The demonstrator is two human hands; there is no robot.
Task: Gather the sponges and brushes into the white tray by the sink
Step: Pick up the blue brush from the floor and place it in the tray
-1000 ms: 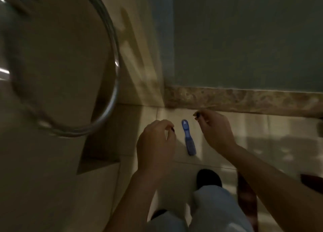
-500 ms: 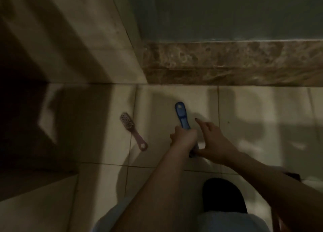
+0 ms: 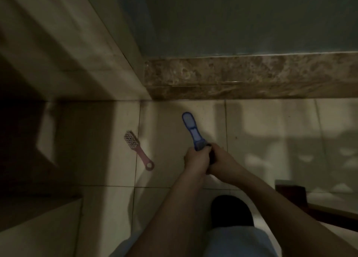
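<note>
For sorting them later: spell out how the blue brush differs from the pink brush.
The blue brush is gripped at its near end by the left hand and right hand; the pink brush lies untouched on the floor. The pink brush shows bristles facing up; the blue brush shows only smooth plastic. The pink brush's handle ends in a ring; the blue brush's near end is hidden. Both are slim plastic brushes.

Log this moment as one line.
step: grasp blue brush | left hand: grips its near end | right hand: grips same end | pink brush: on floor, untouched | white tray: not in view
</note>
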